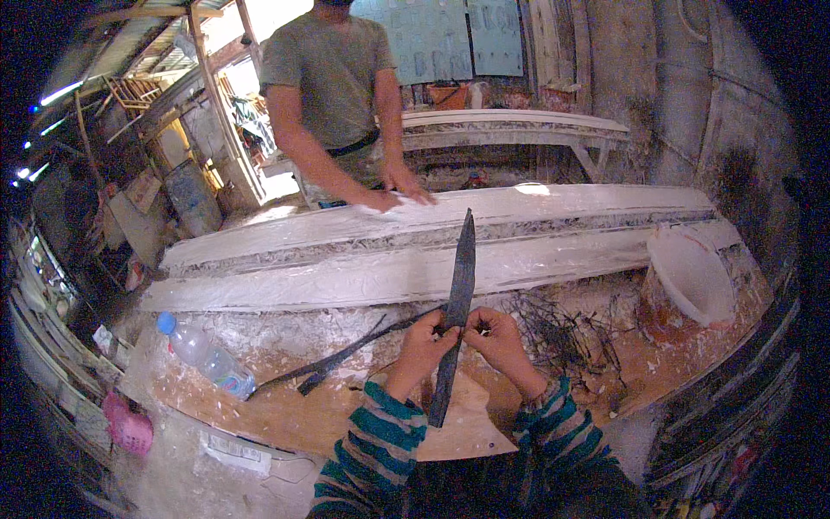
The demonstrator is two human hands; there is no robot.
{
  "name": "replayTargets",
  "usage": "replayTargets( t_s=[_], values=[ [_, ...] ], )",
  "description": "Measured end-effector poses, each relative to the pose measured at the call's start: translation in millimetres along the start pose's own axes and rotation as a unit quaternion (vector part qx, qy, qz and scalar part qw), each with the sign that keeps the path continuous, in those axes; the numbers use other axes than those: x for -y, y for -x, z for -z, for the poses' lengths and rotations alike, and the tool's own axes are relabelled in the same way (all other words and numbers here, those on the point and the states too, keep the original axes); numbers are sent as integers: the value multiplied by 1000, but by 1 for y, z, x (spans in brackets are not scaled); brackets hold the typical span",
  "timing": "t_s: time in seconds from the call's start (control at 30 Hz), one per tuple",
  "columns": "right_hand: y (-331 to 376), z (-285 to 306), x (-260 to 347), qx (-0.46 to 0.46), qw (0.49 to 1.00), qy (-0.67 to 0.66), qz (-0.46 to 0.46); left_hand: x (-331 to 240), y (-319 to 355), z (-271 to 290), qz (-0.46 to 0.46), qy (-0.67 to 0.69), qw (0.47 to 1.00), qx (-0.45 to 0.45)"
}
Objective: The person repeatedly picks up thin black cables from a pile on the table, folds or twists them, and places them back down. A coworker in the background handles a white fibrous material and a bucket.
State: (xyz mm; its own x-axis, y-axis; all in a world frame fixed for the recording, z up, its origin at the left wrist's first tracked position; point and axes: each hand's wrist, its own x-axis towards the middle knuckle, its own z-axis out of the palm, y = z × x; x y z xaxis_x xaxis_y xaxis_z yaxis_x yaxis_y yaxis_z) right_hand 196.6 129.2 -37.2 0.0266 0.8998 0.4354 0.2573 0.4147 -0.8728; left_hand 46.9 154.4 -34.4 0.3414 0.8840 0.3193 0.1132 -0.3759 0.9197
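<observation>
A long, dark grey strip [463,268], pointed at its far end, stands lengthwise in front of me. Its material is hard to make out; it could be cloth or fibre. My left hand [420,349] is closed on its left edge, thumb on top. At its right edge, my right hand [505,348] pinches with thumb and fingertips. Both hands are above the wooden table [303,413]. Left of them lies another dark strip [350,349], partly hidden behind my left hand. A tangle of loose black threads [577,342] lies right of my right hand.
Two long white-coated pieces [363,281] lie across the table beyond my hands. A white-smeared bucket [692,275] stands at right, a clear bottle [206,356] at left. Across the table, a person rests hands [399,195] on the far piece. A pink container [128,424] is lower left.
</observation>
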Motion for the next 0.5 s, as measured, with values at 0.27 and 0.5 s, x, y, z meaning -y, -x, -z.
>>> replayTargets(
  t_s=[0.27, 0.5],
  values=[
    [3, 0, 1, -32, 999, 17, 27, 2, 1, -7, 5, 97, 995, 27],
    [0, -2, -7, -15, 1000, -8, 4, 0, -1, 3, 54, 137, 988, 35]
  ],
)
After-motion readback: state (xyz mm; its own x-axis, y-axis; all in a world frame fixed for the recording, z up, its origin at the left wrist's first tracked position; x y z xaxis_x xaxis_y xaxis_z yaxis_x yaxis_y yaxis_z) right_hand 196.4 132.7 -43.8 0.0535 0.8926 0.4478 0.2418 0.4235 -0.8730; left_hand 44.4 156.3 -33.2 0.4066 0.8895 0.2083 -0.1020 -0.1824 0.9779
